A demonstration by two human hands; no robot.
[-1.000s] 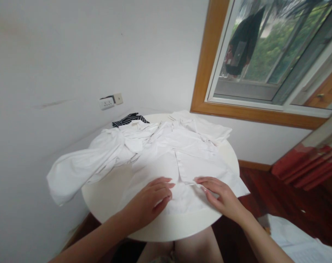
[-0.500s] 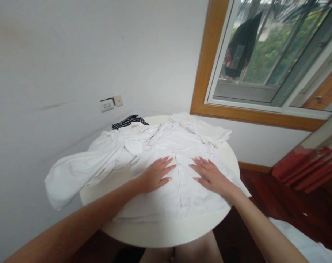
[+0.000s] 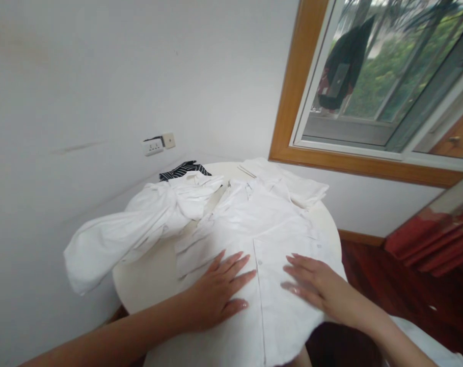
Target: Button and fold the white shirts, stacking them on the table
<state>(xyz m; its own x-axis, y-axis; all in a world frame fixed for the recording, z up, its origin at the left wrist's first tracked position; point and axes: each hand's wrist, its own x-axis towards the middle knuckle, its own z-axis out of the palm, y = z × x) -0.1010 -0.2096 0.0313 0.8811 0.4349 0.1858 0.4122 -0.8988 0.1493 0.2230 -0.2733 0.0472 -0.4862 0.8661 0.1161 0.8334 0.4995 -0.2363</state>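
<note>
A white button-up shirt [image 3: 254, 219] lies spread front-up over a round white table [image 3: 147, 272]. My left hand [image 3: 219, 290] rests flat on the shirt's left front panel, fingers stretched out. My right hand [image 3: 317, 288] lies flat on the right front panel, fingers apart. Between them runs the button placket. The shirt's hem hangs over the near table edge. One sleeve [image 3: 112, 239] is bunched and droops off the table's left side.
A dark striped cloth [image 3: 181, 171] lies at the table's far edge by the wall. A wall socket [image 3: 157, 144] sits above it. A wood-framed window [image 3: 292, 112] is at right, with red fabric [image 3: 430, 237] and dark wooden floor below.
Both hands slid back toward me along the shirt front, drawing the shirt nearer so its hem now overhangs the near table edge. The collar end has shifted away from the far edge.
</note>
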